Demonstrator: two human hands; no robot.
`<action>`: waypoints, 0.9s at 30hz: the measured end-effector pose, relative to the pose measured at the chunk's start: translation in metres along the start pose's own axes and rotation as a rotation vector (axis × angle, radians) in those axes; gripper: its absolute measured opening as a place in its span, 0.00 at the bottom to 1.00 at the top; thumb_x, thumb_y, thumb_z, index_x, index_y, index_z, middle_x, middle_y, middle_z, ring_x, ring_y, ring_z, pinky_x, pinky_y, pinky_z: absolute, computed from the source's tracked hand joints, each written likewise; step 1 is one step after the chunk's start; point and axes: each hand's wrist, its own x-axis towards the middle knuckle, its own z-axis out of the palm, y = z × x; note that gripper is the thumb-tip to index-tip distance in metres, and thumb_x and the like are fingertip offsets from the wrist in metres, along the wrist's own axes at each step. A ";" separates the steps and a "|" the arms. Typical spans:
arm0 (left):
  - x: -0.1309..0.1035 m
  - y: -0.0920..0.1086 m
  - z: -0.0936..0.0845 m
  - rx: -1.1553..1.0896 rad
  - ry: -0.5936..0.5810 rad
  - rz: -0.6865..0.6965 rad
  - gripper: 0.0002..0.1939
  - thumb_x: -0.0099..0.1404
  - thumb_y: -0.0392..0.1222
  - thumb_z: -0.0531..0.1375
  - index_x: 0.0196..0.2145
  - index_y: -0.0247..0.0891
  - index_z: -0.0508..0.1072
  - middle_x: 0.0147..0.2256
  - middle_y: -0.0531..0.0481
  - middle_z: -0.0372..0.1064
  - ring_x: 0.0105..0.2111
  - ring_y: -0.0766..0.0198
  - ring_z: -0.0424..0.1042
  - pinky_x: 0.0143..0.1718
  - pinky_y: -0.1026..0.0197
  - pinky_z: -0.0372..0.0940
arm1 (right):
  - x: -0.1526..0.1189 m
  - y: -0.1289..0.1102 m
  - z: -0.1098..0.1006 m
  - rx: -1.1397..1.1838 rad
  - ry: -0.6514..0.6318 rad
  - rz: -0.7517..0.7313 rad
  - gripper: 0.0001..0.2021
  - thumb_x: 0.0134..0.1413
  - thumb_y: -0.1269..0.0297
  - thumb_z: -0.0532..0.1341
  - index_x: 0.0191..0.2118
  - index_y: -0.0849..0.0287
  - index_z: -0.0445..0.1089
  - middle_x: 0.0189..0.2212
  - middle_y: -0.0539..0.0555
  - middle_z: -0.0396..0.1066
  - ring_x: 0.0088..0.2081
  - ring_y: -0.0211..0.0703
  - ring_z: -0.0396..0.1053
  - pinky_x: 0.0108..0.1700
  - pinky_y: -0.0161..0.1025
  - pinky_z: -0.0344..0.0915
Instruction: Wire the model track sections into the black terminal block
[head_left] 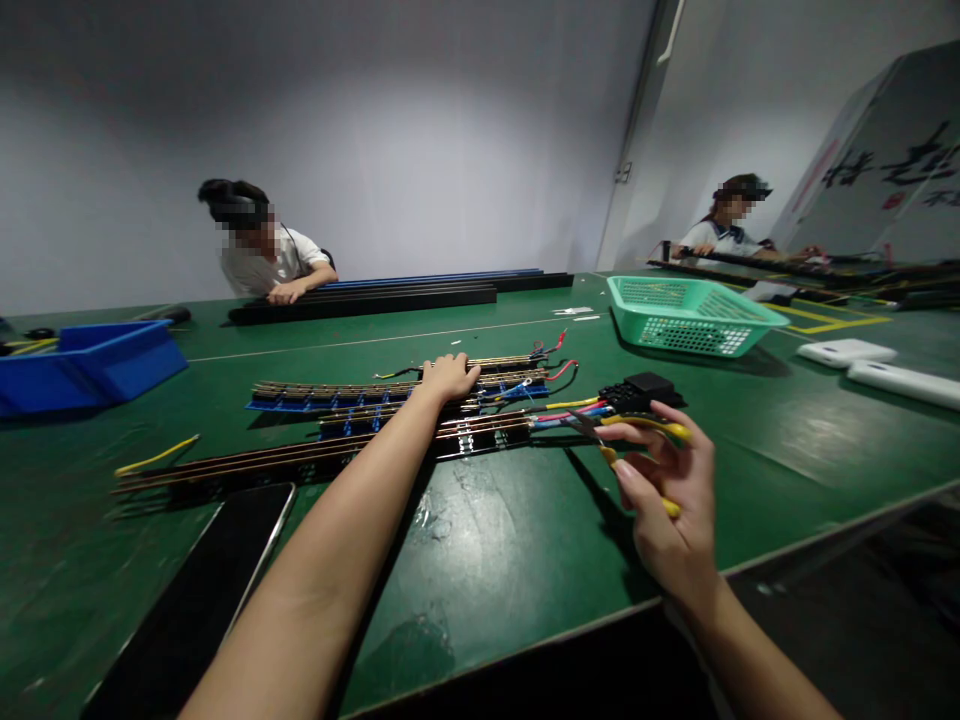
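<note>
Long dark strips (270, 465) with copper-coloured rods and blue parts lie side by side on the green table. My left hand (448, 378) reaches across the nearer ones and lies over the farthest strip (510, 362), fingers bent down over it, their tips hidden. In my right hand (675, 490) are yellow-handled pliers (652, 428), the handles spread. Their dark jaws are by the blue, red and yellow wires (574, 412) at the nearest strip's right end. These wires run to a black connector block (637, 390). I cannot tell whether the jaws touch a wire.
A dark phone-like slab (199, 590) lies front left, with a loose yellow wire (157, 455) behind it. Blue bins (90, 365) stand left, a green basket (697, 315) back right, white cases (847, 352) at right. Two people work across the table beside long black bars (367, 300).
</note>
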 end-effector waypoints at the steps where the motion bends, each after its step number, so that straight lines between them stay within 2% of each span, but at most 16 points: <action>1: 0.000 0.000 0.000 0.004 -0.003 -0.001 0.28 0.71 0.57 0.42 0.56 0.38 0.67 0.55 0.36 0.68 0.55 0.45 0.66 0.55 0.41 0.57 | 0.001 0.000 0.000 0.004 -0.013 0.010 0.27 0.58 0.69 0.59 0.61 0.48 0.55 0.46 0.56 0.72 0.30 0.36 0.68 0.26 0.32 0.61; 5: 0.000 0.001 0.000 0.005 -0.008 -0.003 0.28 0.71 0.57 0.43 0.56 0.37 0.66 0.55 0.36 0.68 0.55 0.45 0.66 0.55 0.42 0.57 | -0.001 0.001 -0.001 0.026 0.018 0.023 0.25 0.60 0.68 0.59 0.61 0.49 0.55 0.44 0.55 0.73 0.23 0.32 0.61 0.22 0.31 0.57; 8: 0.000 0.000 0.000 0.005 -0.010 -0.008 0.28 0.71 0.58 0.43 0.57 0.37 0.66 0.55 0.36 0.68 0.55 0.45 0.66 0.55 0.42 0.57 | 0.000 0.001 -0.002 -0.002 0.011 0.045 0.26 0.61 0.66 0.58 0.62 0.49 0.54 0.44 0.55 0.72 0.21 0.31 0.58 0.20 0.30 0.55; 11: 0.000 0.000 0.000 0.005 -0.007 -0.004 0.28 0.71 0.58 0.43 0.57 0.38 0.66 0.55 0.36 0.68 0.56 0.45 0.66 0.55 0.41 0.57 | 0.003 0.002 -0.001 -0.107 -0.049 0.053 0.28 0.61 0.66 0.58 0.65 0.47 0.49 0.49 0.56 0.70 0.23 0.32 0.61 0.23 0.31 0.60; 13: 0.000 0.000 0.000 0.003 -0.002 -0.001 0.28 0.71 0.58 0.43 0.57 0.37 0.66 0.55 0.36 0.68 0.55 0.45 0.66 0.55 0.41 0.57 | 0.006 0.004 -0.001 -0.232 -0.137 0.038 0.29 0.61 0.67 0.57 0.66 0.48 0.49 0.47 0.55 0.71 0.27 0.35 0.66 0.27 0.32 0.64; 15: 0.000 0.000 0.000 0.004 0.000 -0.001 0.28 0.71 0.58 0.43 0.57 0.37 0.66 0.55 0.36 0.68 0.55 0.46 0.66 0.55 0.41 0.57 | 0.007 0.007 -0.001 -0.385 -0.302 -0.014 0.29 0.61 0.71 0.55 0.66 0.49 0.51 0.42 0.53 0.73 0.31 0.38 0.69 0.33 0.34 0.67; 17: 0.000 0.000 0.000 0.008 0.002 -0.003 0.28 0.71 0.58 0.43 0.57 0.38 0.66 0.55 0.37 0.68 0.56 0.46 0.66 0.55 0.42 0.57 | 0.007 0.010 -0.002 -0.550 -0.495 -0.123 0.31 0.59 0.74 0.53 0.66 0.50 0.53 0.36 0.52 0.73 0.32 0.41 0.70 0.37 0.37 0.68; 19: 0.000 0.000 0.000 0.010 0.004 -0.006 0.28 0.71 0.58 0.44 0.57 0.38 0.66 0.55 0.37 0.68 0.56 0.46 0.66 0.55 0.42 0.57 | 0.007 0.013 -0.002 -0.698 -0.628 -0.243 0.33 0.56 0.77 0.51 0.67 0.51 0.54 0.32 0.52 0.73 0.32 0.44 0.69 0.37 0.40 0.68; 23: -0.001 0.001 0.000 0.006 0.011 -0.007 0.28 0.71 0.57 0.44 0.57 0.37 0.67 0.56 0.36 0.68 0.56 0.45 0.66 0.55 0.41 0.57 | 0.007 0.016 -0.002 -0.882 -0.759 -0.357 0.34 0.56 0.80 0.49 0.66 0.48 0.56 0.36 0.55 0.74 0.33 0.48 0.67 0.34 0.42 0.67; 27: -0.002 0.002 -0.001 0.012 0.005 0.000 0.28 0.71 0.57 0.44 0.57 0.38 0.66 0.57 0.37 0.67 0.56 0.45 0.65 0.55 0.41 0.57 | 0.005 0.017 -0.002 -0.878 -0.770 -0.318 0.35 0.55 0.81 0.48 0.67 0.48 0.52 0.41 0.56 0.74 0.37 0.49 0.68 0.36 0.44 0.68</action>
